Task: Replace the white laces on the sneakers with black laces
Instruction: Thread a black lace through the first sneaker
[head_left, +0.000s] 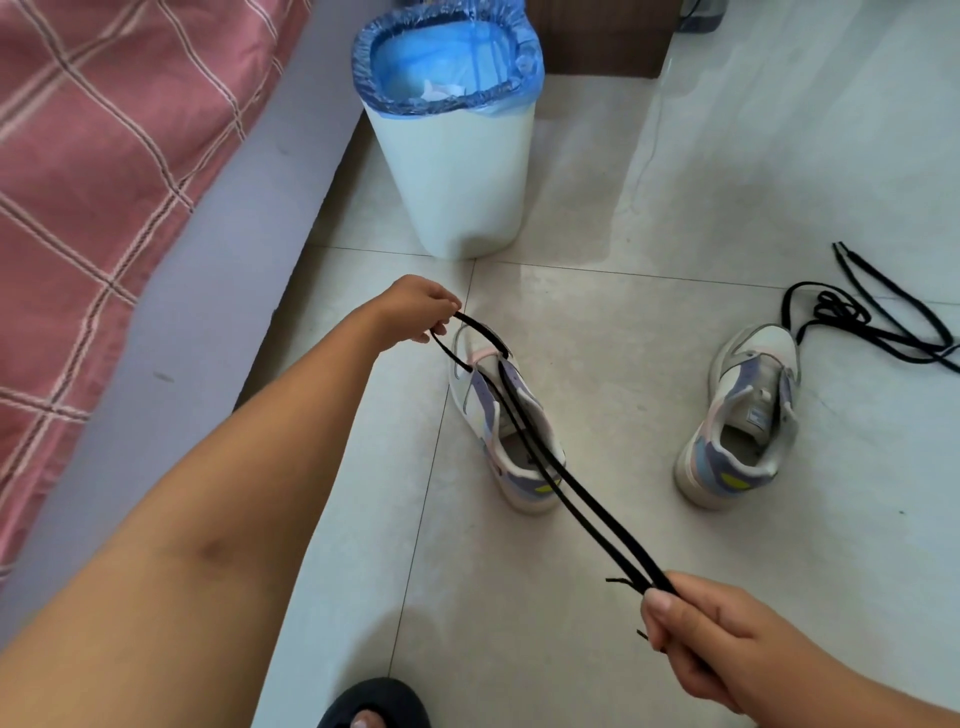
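Closest in, a toe in a dark slipper pokes in at the bottom edge of the pale glossy floor tiles; just right of it the right hand has its fingers curled round both ends of a flat black shoelace, frayed tips sticking out by the thumb; that lace runs taut up and left as two strands over the white sneaker with lilac and pink panels standing on the floor, and the lace's loop is pinched in the left hand right above the toe; can't tell if it's threaded through any eyelets; the matching second sneaker sits well apart to the right with no lace in it; past its toe a second black lace lies in a loose tangle; further back there's a white bin with a blue plastic liner; a bed with a pink checked sheet runs down the left.
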